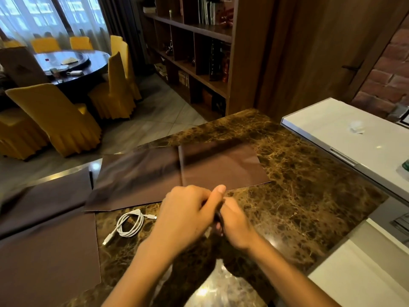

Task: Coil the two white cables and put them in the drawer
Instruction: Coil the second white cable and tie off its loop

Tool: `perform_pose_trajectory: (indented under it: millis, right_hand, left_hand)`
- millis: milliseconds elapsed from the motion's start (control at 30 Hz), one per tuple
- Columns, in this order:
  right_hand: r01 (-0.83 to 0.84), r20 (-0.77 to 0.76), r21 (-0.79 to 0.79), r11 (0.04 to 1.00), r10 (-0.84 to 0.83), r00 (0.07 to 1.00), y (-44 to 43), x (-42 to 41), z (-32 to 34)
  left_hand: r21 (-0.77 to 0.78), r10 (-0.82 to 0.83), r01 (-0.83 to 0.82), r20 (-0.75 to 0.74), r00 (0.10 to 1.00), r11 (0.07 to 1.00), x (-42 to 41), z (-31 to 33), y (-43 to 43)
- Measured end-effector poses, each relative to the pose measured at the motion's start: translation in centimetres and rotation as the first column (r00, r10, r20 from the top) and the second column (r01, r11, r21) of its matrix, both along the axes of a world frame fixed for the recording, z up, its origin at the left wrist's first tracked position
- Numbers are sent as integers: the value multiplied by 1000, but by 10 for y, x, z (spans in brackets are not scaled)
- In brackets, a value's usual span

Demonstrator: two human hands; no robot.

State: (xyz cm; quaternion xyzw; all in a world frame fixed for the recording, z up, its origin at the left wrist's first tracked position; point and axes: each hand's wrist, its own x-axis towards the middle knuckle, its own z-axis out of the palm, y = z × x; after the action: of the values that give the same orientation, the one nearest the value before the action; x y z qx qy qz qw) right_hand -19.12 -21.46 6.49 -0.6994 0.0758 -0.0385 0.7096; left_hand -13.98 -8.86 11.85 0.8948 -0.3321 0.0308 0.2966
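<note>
One white cable lies coiled on the brown marble counter, with both plugs sticking out of the loop. It sits just left of my left hand. My left hand and my right hand are pressed together over the counter's middle, fingers curled. Both close on a small dark thing that shows only as a sliver between them. A second white cable and a drawer are not visible.
Brown leather mats lie beyond my hands, and another mat lies at the left. A white and silver unit borders the counter on the right. Past the counter's far edge are yellow chairs, a round table and wooden bookshelves.
</note>
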Motion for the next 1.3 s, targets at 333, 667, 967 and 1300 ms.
perform_pose_trajectory:
  millis: [333, 667, 967, 1300]
  right_hand:
    - [-218, 58, 425, 878, 214, 975, 37, -15, 12]
    - [-370, 261, 740, 561, 267, 927, 29, -21, 51]
    - [-305, 234, 736, 604, 196, 952, 16, -17, 50]
    - [-291, 238, 623, 726, 178, 955, 13, -16, 57]
  left_hand:
    - [-287, -137, 53, -280, 950, 956, 31, 1, -3]
    - [-662, -355, -364, -694, 626, 655, -17, -15, -8]
    - [-724, -195, -199, -421, 886, 661, -44, -24, -7]
    - [-498, 32, -26, 4, 999, 867, -28, -14, 6]
